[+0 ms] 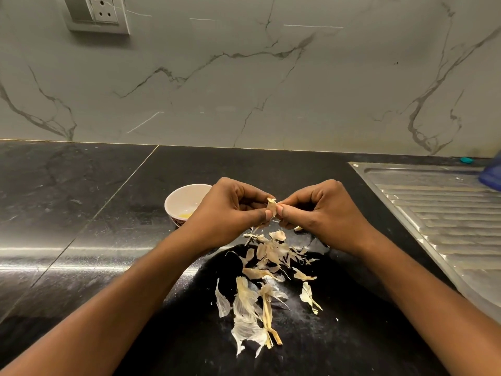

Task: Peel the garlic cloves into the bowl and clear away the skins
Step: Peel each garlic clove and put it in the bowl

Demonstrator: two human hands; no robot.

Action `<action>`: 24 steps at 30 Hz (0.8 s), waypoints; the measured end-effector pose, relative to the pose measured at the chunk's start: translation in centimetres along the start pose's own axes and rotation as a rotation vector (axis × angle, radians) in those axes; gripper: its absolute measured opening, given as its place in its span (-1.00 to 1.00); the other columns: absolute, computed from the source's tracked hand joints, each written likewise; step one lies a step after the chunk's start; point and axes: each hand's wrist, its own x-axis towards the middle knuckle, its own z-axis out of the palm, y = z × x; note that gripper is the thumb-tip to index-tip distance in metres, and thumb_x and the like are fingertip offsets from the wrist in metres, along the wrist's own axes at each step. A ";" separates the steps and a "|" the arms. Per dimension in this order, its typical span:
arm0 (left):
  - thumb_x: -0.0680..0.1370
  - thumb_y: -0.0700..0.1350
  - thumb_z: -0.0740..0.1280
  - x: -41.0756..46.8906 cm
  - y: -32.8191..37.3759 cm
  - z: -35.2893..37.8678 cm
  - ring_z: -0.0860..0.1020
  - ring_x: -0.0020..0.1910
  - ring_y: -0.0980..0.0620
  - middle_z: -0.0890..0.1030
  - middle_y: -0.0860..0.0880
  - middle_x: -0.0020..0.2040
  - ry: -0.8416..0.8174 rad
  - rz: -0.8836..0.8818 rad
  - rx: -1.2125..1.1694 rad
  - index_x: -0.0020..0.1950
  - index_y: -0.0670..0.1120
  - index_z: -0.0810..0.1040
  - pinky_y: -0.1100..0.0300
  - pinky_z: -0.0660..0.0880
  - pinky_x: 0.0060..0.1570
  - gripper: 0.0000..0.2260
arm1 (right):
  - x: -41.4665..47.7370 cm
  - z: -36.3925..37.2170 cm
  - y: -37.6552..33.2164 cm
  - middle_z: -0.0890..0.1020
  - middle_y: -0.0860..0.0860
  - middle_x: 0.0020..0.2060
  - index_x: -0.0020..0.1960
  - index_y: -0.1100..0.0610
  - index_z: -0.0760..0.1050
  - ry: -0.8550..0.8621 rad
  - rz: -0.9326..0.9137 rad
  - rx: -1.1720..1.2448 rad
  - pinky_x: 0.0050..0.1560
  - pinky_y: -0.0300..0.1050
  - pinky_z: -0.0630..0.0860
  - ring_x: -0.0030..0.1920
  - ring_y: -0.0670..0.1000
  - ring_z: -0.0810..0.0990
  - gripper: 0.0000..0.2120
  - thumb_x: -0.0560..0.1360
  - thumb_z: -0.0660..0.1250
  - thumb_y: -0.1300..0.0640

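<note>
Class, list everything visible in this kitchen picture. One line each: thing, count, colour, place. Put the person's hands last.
garlic clove: one, pale tan, pinched between left hand and right hand
bowl: one, white inside, on the counter, left of the hands
skins: many, white and tan, scattered on the counter below the hands
counter: one, black, under everything
drainboard: one, steel, right side
blue object: one, blue, cut off at right edge
switch plate: one, greyish white, wall, top left
wall: one, grey-white marble, behind the counter
left hand: one, pinching the garlic clove
right hand: one, pinching the garlic clove
</note>
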 end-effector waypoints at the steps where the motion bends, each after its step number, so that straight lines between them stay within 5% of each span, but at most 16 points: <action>1: 0.54 -0.29 0.51 0.0 0.0 0.0 0.76 -0.04 -0.05 0.78 -0.07 -0.04 0.000 0.006 0.010 0.18 -0.17 0.72 -0.02 0.71 0.05 -0.78 | -0.1 0.1 0.0 0.77 0.00 -0.26 -0.02 0.16 0.78 0.008 -0.011 -0.001 -0.19 0.12 0.74 -0.26 0.07 0.76 -0.85 0.53 0.53 0.08; 11: 0.54 -0.32 0.49 -0.1 0.1 0.4 0.75 -0.01 -0.13 0.77 -0.13 -0.01 -0.008 0.014 -0.079 0.18 -0.20 0.71 -0.07 0.69 0.10 -0.78 | -0.3 0.1 -0.2 0.75 0.02 -0.30 -0.08 0.17 0.77 0.106 -0.054 0.020 -0.27 0.20 0.71 -0.33 0.09 0.74 -0.91 0.51 0.57 0.14; 24: 0.54 -0.29 0.50 -0.3 0.7 -0.5 0.76 -0.02 -0.07 0.78 -0.09 -0.02 -0.089 0.061 -0.030 0.19 -0.20 0.71 0.06 0.69 0.06 -0.77 | -0.6 -1.2 -0.8 0.78 0.11 -0.19 0.01 0.25 0.75 -0.054 0.085 0.184 -0.13 -0.10 0.73 -0.18 0.13 0.78 -0.89 0.51 0.54 0.24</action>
